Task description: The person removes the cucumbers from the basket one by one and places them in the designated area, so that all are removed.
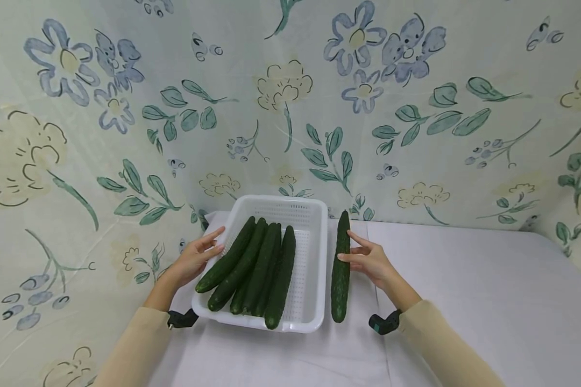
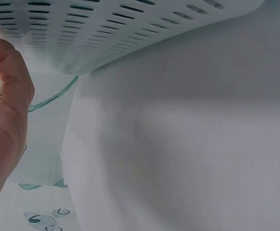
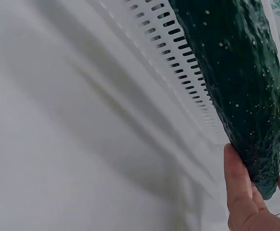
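Being pinched by the right grip (image 1: 372,262), one cucumber (image 1: 340,287) is left outside the basket (image 1: 306,285); leftward of that grip, several cucumbers (image 1: 261,263) are gathered inside; beyond, whether the basket is pinched by the left grip (image 1: 193,261) cannot be told.

Dark green cucumbers (image 1: 261,269), white basket (image 1: 307,269)

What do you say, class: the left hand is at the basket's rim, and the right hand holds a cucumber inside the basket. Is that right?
Not quite: the cucumber in the right hand is outside the basket, beside its right edge, as the head view shows. The left hand is at the rim.
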A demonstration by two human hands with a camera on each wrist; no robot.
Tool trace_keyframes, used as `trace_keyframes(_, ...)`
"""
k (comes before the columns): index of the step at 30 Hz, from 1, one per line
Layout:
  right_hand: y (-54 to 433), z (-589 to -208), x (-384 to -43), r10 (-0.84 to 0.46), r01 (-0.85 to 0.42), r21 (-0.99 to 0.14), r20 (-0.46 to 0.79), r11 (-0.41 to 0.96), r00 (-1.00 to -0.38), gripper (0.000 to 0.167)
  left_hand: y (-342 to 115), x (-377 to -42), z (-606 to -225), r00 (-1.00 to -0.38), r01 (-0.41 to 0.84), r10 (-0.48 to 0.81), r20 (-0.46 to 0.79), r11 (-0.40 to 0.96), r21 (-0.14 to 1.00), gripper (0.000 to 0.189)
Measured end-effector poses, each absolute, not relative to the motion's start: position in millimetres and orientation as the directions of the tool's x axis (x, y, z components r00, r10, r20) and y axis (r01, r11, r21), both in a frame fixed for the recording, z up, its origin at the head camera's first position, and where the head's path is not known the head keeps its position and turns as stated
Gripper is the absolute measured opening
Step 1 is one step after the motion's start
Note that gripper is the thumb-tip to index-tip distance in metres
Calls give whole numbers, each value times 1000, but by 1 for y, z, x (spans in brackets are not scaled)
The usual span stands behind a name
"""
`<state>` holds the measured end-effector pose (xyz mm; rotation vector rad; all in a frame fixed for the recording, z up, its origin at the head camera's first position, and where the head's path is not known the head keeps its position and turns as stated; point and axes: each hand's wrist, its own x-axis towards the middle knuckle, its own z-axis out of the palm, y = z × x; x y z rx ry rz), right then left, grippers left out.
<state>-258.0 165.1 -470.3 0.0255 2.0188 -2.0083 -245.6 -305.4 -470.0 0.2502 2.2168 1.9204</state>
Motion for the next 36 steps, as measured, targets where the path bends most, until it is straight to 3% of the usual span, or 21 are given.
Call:
trace_keyframes(19,155,-491,-258,-131,165,-965,-195,205,-972,83,-304,-244,-471,-967,-7,253,-36,117,993,61)
trace_keyframes(36,150,-499,-260,-141,145,-957,-184,251,-973,83,-303,-245,-470,-967,-13,253,-43,116,993,61)
